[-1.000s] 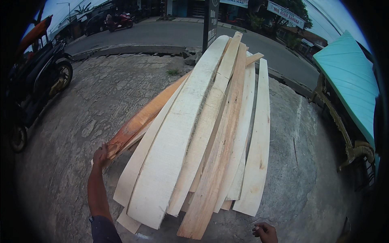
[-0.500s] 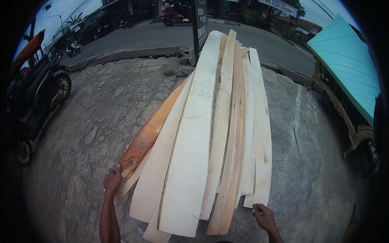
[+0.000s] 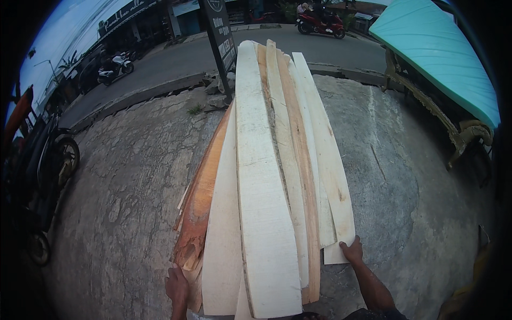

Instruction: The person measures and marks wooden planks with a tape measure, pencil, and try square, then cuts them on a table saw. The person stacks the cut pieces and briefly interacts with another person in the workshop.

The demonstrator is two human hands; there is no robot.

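A fanned stack of long planks lies lengthwise before me, with a broad pale plank point(image 3: 266, 186) on top. At its left edge is a reddish-brown plank point(image 3: 200, 202) with a rough, broken near end. My left hand point(image 3: 176, 288) is closed at that end, its grip partly hidden. On the right, my right hand point(image 3: 351, 251) grips the near corner of a pale narrow plank point(image 3: 330, 181), thumb on top and fingers underneath. A brown-edged plank point(image 3: 306, 213) lies between the pale ones.
A dark signpost point(image 3: 216, 48) stands past the far end, next to rocks by the kerb. A parked motorbike point(image 3: 58, 160) is at left. To the right is carved furniture point(image 3: 442, 106) under a turquoise padded piece point(image 3: 437, 48). A red motorbike point(image 3: 322, 24) is on the road.
My view has turned to the right. My right hand has closed on the pale narrow plank's corner; before, it was just beside it. My left hand stays at the reddish-brown plank.
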